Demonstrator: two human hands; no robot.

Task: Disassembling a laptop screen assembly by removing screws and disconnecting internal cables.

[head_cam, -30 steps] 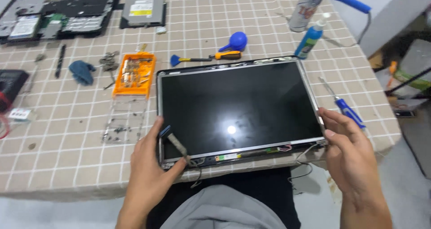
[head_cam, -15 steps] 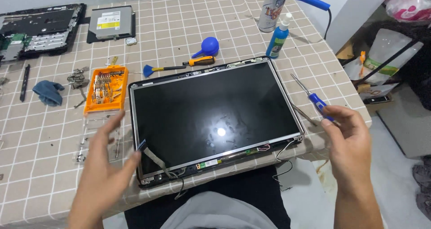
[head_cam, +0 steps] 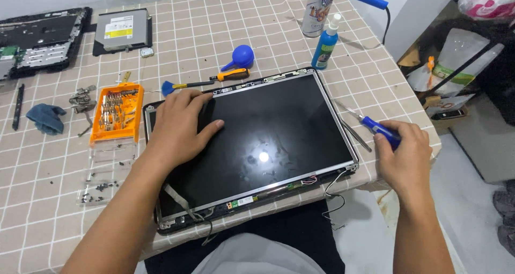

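**Left palm on the panel, right hand on the blue screwdriver**

Your left hand [head_cam: 182, 125] lies flat on the upper-left part of the laptop screen panel [head_cam: 268, 145], fingers spread and pressing on the dark glass, gripping nothing. The panel sits in its lid frame on the checked worktop [head_cam: 225, 32], with its near edge overhanging towards your lap and loose wires trailing from the bottom corners.

Just off the panel's right edge, your right hand [head_cam: 405, 158] has its grip pinched on the handle of the blue screwdriver [head_cam: 378, 129]. The shaft points up and left along the worktop, and from here it looks as if the tip rests on the cloth, though your fingers hide most of the handle.

Beyond the panel's top edge lie an orange-handled brush [head_cam: 214, 79] and a blue air blower [head_cam: 240, 56]. Further back on that side stand a blue bottle [head_cam: 325, 46] and a metal can [head_cam: 315, 11].

Left of the panel sits an orange bit case [head_cam: 117, 113], with its clear lid holding small screws [head_cam: 99, 185] just below it. Further left lie a blue cloth [head_cam: 45, 118] and metal hinges [head_cam: 81, 99]. At the far-left corner, well apart from the panel, are an optical drive [head_cam: 122, 30] and the laptop base [head_cam: 37, 40].
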